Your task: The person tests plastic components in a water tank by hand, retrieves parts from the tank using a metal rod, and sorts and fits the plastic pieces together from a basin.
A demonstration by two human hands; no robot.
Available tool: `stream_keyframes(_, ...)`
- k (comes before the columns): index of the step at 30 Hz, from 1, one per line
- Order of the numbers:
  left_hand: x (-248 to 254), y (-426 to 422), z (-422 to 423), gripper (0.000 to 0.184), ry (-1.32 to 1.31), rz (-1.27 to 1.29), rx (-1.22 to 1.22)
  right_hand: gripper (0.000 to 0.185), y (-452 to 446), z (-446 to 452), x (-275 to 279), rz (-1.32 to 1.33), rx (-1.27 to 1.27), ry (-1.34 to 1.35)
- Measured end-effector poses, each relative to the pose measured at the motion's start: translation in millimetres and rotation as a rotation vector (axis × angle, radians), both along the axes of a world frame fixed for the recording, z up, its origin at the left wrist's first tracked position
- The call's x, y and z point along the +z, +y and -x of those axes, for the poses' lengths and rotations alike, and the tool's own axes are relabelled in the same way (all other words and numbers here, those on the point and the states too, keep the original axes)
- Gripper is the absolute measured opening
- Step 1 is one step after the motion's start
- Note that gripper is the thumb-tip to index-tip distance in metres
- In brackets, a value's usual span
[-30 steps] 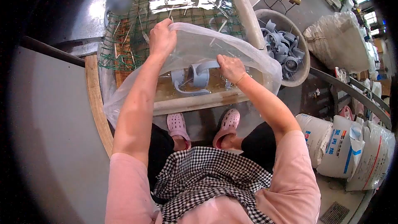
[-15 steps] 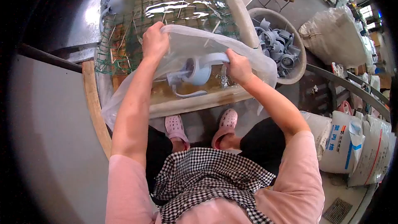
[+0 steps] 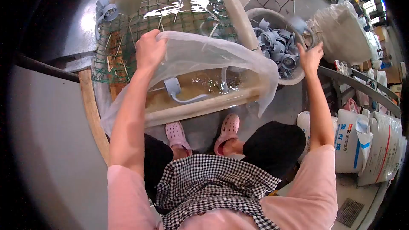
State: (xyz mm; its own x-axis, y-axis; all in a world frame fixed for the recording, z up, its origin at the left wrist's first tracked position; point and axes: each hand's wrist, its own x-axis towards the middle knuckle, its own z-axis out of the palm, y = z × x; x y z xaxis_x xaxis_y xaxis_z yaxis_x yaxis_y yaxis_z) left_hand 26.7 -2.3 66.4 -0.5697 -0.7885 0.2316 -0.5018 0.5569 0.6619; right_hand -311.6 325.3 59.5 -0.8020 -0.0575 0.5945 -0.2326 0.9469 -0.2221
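My left hand (image 3: 150, 53) is closed on the gathered edge of a translucent white mesh cloth (image 3: 204, 47), raised over the near end of a water-filled trough (image 3: 191, 111). Out to the right, my right hand (image 3: 311, 57) is at the curved strip of a grey-blue plastic ring part (image 3: 299, 24), over the tub's right rim. The part is blurred, and its strip runs between my thumb and fingers. Below the cloth, another grey-blue ring part (image 3: 172, 87) with a curved tail lies in the water. A further curved strip (image 3: 224, 79) shows near it.
Many similar parts (image 3: 277, 44) fill a round tub (image 3: 294, 79) right of the trough. Green netting (image 3: 170, 21) lies in the trough's far half. Grey parts (image 3: 108, 12) rest on a metal surface at left. White printed sacks (image 3: 351, 145) and a metal rail (image 3: 362, 87) stand at right.
My right hand has carried a grey-blue ring part from over the trough to the tub's right side. My left hand still holds the cloth, slightly farther left in view.
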Motion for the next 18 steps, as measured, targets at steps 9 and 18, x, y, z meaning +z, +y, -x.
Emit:
stream_keyframes(9,20,14,-5,0.016,0.072,-0.138,-0.060,0.053,-58,-123,-164,-0.851,0.773,-0.775)
stream_keyframes(18,24,36,-12,0.013,0.137,-0.249,-0.121,0.056,-101,-101,-208,-0.524,0.770,-0.555)
